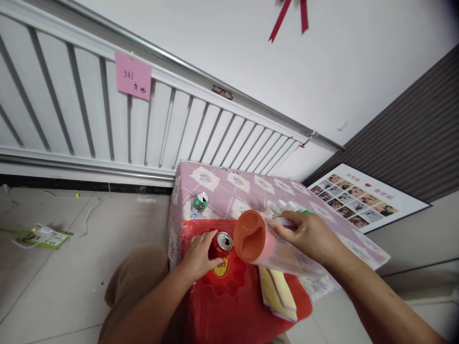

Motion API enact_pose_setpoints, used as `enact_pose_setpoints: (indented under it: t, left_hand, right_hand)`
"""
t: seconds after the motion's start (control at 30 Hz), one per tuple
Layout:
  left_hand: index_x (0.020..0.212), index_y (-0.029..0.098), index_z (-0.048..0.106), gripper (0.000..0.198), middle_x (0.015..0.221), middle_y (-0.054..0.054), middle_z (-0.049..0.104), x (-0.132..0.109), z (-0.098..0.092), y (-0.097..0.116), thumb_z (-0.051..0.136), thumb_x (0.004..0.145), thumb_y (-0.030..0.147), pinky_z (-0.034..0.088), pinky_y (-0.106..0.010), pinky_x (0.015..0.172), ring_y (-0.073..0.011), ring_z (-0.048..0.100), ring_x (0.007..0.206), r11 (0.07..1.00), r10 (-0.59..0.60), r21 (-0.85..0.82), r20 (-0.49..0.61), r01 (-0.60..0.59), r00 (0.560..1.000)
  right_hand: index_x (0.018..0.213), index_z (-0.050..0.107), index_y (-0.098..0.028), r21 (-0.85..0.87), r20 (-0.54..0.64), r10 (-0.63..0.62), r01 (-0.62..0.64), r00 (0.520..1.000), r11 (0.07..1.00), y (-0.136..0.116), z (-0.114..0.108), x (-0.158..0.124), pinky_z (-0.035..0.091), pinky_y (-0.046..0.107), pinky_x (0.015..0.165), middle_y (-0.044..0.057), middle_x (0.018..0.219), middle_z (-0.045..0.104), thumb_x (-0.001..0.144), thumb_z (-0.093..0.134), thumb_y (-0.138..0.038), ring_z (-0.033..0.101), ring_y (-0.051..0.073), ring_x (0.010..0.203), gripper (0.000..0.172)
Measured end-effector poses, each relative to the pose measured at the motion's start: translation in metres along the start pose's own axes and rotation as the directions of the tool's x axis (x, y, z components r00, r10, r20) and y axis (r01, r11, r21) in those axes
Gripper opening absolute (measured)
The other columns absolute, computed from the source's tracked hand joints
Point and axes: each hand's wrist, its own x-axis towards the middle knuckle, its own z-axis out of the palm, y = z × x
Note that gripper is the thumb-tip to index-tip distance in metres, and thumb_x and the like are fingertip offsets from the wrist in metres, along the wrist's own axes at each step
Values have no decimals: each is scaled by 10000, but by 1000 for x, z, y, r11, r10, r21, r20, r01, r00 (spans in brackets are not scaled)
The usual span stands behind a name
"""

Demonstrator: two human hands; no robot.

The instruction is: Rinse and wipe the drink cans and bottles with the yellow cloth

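My left hand [196, 255] is wrapped round the side of an open red drink can [224, 241], which stands upright in a red scalloped tray [224, 286]. In my right hand [310, 235] is the handle of a clear plastic pitcher [287, 258] with an orange lid [250, 236]. The pitcher lies tilted almost on its side, its lid end close beside the can's top. I cannot tell whether any liquid runs between them. A folded yellow cloth [278, 292] lies below the pitcher.
A green can [200, 203] stands on the patterned tablecloth [229, 184] behind the red covering [215, 320]. Several bottles [281, 206] are partly hidden behind the pitcher. A white radiator [161, 124] runs along the wall. A power strip [45, 236] lies on the floor at left.
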Motion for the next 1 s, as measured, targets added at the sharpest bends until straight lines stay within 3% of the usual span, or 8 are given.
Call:
enact_pose_setpoints:
  t: [0.57,1.0]
  left_hand:
    - [1364,230,425,801,1334,-109,574,0,1,-1,796,656,279,394,-510,1050,-317,526,1227,1000,4,9,12,-4,1000]
    - [1363,237,431,812,1331,-108,577,1,2,-3,805,643,275,396,-517,1052,-317,533,1223,1000,5,-2,0,-5,1000]
  right_hand:
    - [543,433,-222,17,-36,3,-3,999,1000,-3,-1,0,250,257,455,-42,454,418,804,516,-576,384,111,450,447]
    - [539,489,-217,109,-71,-1,8,997,994,9,17,-1,276,250,450,-32,469,468,776,562,-523,403,113,468,394]
